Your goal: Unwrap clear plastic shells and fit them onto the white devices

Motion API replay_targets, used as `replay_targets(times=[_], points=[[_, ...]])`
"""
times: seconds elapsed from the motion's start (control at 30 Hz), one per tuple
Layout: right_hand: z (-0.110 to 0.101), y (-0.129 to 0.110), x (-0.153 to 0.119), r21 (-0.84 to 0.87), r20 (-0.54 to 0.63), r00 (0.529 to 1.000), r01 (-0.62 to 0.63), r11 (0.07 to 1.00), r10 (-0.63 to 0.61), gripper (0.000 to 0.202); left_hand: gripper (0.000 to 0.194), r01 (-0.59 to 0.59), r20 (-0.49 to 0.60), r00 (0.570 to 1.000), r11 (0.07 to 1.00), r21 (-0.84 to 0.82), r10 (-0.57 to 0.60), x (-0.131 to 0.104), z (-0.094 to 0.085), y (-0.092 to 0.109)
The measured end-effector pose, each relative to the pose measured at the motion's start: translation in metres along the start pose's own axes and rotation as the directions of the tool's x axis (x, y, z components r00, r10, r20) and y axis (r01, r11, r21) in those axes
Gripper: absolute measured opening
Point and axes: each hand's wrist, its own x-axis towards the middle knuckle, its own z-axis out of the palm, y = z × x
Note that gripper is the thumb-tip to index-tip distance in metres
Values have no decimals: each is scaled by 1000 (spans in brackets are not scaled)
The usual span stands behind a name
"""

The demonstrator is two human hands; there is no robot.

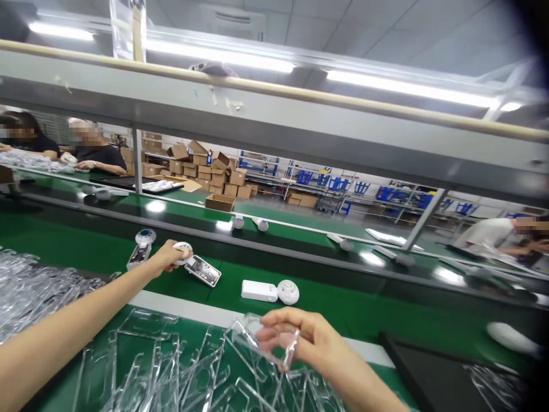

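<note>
My left hand [166, 257] is closed on the round head of a white device [203, 271], whose rectangular body shows a circuit board and faces up. Just left of it lies a similar white device [140, 252], its inside also exposed. My right hand [300, 335] grips a transparent plastic frame [274, 349], fingers curled around its edge. Beyond that hand, a closed white device [259, 290] with a round perforated head rests on the green belt. Below both hands, many transparent plastic frames [184, 366] lie in a loose heap on the green surface.
Another pile of transparent parts [38, 292] is at the left. A black tray [454, 366] holds parts at the right. A metal rail [240, 252] and overhead shelf [274, 117] cross the station. Co-workers sit across the line; cardboard boxes [217, 177] stand behind.
</note>
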Motion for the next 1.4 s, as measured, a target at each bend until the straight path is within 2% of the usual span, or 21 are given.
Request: replay_targets(times=[0.07,0.1,0.17,0.23,0.33,0.4,0.47,0.5,0.57,0.7,0.83,0.9,1.0,1.1,1.17,1.23,1.27,1.33,1.37,1.4], points=[[-7,-6,-6,221,147,986,39,974,-73,40,64,-162,-68,985,987,-16,161,-16,1,20],[-9,-7,-7,301,170,979,61,952,-116,43,68,-232,-96,969,972,-25,229,-25,3,31],[-9,-5,-3,390,94,987,87,917,-133,39,70,-329,-119,940,942,-65,320,-44,9,50],[-4,2,8,409,-89,991,129,904,-102,29,64,-359,-94,933,922,-143,348,-63,16,65],[12,14,31,337,-323,936,251,908,-139,29,57,-304,-1,948,906,-294,318,-89,27,80],[23,21,45,168,-441,871,319,933,-218,38,59,-250,59,955,893,-375,292,-105,32,86],[32,24,53,-72,-504,813,299,952,-293,42,62,-210,100,956,881,-424,276,-118,36,91],[37,24,55,-187,-505,802,259,948,-319,43,62,-196,114,956,877,-438,270,-123,37,93],[44,22,56,-363,-479,811,165,917,-335,47,63,-174,138,956,875,-452,261,-132,38,97],[54,19,52,-546,-441,827,61,836,-348,52,66,-144,170,954,874,-463,247,-141,38,102],[58,28,52,-712,-437,772,16,702,-461,52,67,-153,138,958,856,-494,251,-141,34,106],[57,32,54,-729,-420,775,23,685,-472,52,70,-170,108,959,836,-522,262,-141,32,110],[51,34,57,-693,-331,817,129,709,-472,56,75,-192,69,956,789,-584,284,-144,29,113],[43,34,59,-675,-296,788,228,702,-540,60,77,-203,90,922,670,-715,376,-146,32,105],[40,35,58,-686,-293,749,268,676,-594,59,73,-124,222,864,620,-775,451,-145,38,94],[40,36,56,-715,-266,723,295,633,-637,60,69,-8,393,801,664,-747,451,-143,45,83],[40,35,54,-724,-246,720,309,617,-649,59,68,21,443,791,705,-708,421,-142,48,79],[42,33,54,-696,-233,723,344,630,-651,55,66,-4,418,834,761,-649,361,-145,53,75],[42,32,56,-643,-268,725,356,678,-635,52,64,-45,364,863,772,-634,349,-148,55,76],[41,29,59,-554,-351,719,356,752,-599,48,62,-94,306,884,776,-624,353,-151,56,77]])
